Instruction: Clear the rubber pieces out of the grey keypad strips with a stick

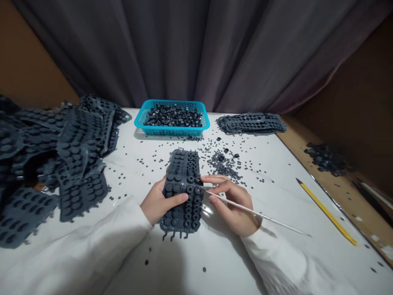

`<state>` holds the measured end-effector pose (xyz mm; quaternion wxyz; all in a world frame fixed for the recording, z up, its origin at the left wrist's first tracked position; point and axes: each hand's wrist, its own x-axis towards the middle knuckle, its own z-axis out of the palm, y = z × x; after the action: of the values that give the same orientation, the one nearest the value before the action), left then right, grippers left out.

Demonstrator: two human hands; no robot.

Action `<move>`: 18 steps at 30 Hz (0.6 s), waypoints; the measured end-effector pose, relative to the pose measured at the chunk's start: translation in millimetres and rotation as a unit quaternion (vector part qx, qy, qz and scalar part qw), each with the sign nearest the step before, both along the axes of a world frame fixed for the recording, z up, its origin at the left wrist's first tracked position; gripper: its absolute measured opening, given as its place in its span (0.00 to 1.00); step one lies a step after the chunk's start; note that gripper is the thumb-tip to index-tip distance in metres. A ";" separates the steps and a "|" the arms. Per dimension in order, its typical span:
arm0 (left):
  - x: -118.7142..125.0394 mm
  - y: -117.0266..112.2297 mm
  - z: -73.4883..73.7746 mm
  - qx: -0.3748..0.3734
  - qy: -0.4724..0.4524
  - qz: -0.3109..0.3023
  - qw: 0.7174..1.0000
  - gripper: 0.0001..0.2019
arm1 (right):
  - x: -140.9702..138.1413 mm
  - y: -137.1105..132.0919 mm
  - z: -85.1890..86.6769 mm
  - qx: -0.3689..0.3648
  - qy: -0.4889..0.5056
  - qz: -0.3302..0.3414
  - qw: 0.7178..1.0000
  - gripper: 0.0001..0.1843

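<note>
A dark grey molded rubber sheet (181,205) with rows of round, ring-like parts is held over the table's middle. My left hand (162,199) grips its left side, thumb lying across the front and the other fingers hidden behind. In my right hand (235,203) a thin whitish stick (260,214) is pinched between thumb and fingers. Its tip meets the sheet's right part near a ring, and my right index finger reaches the sheet's right edge. Small dark discs (225,168) lie scattered on the table behind my right hand.
A blue plastic basket (172,132) of small dark rings stands at the back. Many similar sheets (76,139) are heaped left; a stack of sheets (251,123) lies back right. A yellow pencil (327,212) and a pile of dark pieces (327,159) are at right.
</note>
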<state>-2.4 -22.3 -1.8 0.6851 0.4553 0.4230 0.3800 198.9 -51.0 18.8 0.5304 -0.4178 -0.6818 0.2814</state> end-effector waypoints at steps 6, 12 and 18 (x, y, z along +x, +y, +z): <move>1.9 -0.7 1.7 0.001 0.009 0.011 1.000 0.20 | -1.6 -0.5 2.1 0.029 -0.010 0.013 0.999 0.05; 3.7 -1.9 3.3 0.030 0.036 0.023 0.999 0.17 | -4.0 -0.3 3.3 0.047 -0.009 0.025 0.999 0.07; 4.3 -2.6 1.6 0.052 0.049 0.026 0.997 0.17 | -4.7 -1.0 2.6 0.031 -0.005 0.059 0.998 0.08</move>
<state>2.0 -24.9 -0.2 0.6285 0.4975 0.4476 0.3963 194.1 -52.1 21.3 0.5226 -0.3616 -0.7162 0.2884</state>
